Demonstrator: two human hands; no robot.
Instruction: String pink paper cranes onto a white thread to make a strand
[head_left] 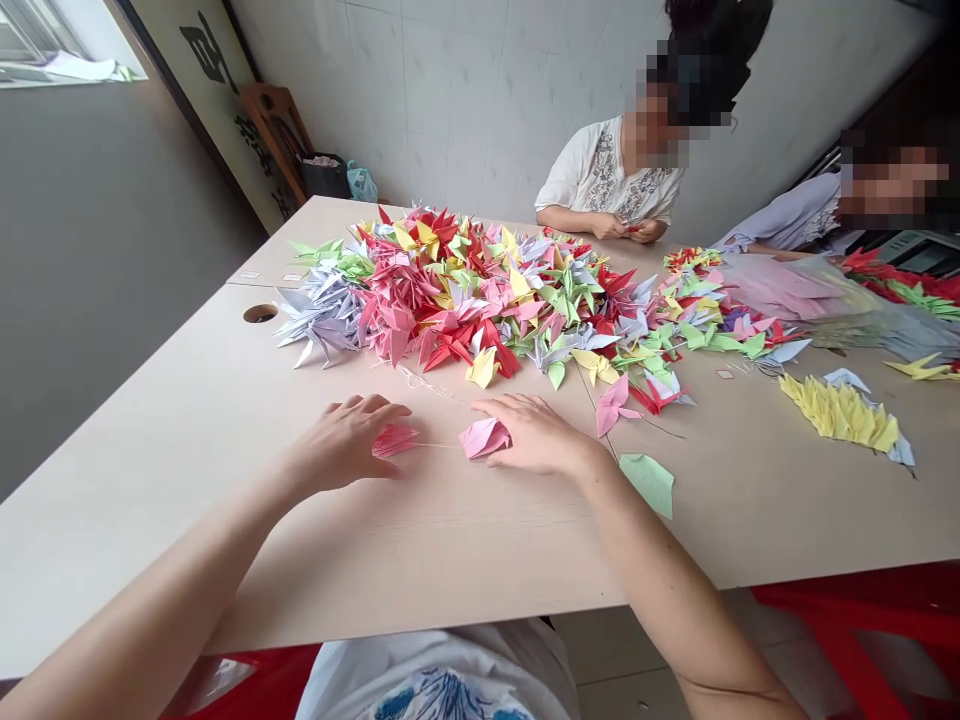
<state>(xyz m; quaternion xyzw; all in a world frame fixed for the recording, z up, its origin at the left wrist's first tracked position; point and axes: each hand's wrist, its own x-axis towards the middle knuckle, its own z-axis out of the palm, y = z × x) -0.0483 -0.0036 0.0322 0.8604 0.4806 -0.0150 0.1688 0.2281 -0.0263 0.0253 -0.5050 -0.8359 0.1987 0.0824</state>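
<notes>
Thumbs spread, the left hand (349,440) at the white thread's (439,445) nine o'clock and right hand (534,432) at its three arch apart around pink origami pieces (484,438), an origami-crane heap (480,290) at twelve.

Two pink folded papers (480,438), thread (439,446) between

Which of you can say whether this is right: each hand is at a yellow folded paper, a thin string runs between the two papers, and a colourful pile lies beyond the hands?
The colour is wrong: the head view shows the left hand and right hand each at a pink paper. The string and pile are as stated.
</notes>
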